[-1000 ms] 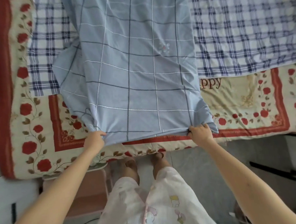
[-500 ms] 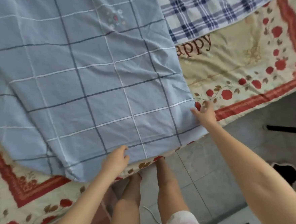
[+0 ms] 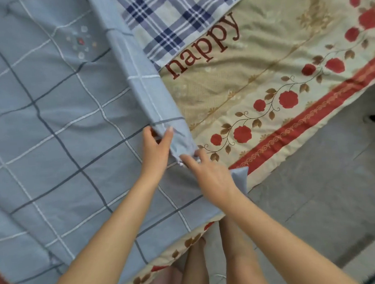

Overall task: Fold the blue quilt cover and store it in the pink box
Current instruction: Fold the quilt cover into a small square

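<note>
The blue quilt cover (image 3: 54,120), pale blue with a dark and white grid, lies spread over the left of the bed. Its right edge is turned up into a long folded strip running from the top down to my hands. My left hand (image 3: 157,147) pinches that strip between thumb and fingers. My right hand (image 3: 208,173) lies just to the right and below, fingertips on the strip's lower end, where a small blue corner sticks out beside the wrist. The pink box is out of view.
Under the cover lies a cream bed sheet (image 3: 256,88) with red roses, a red border and the word "happy". A blue-and-white plaid cloth (image 3: 173,20) lies at the top. Grey tiled floor (image 3: 319,199) runs along the right; my bare legs stand at the bed's edge.
Both hands left the cover's near hem and came together at its right edge, which is now lifted and folded over. The view has swung to the right.
</note>
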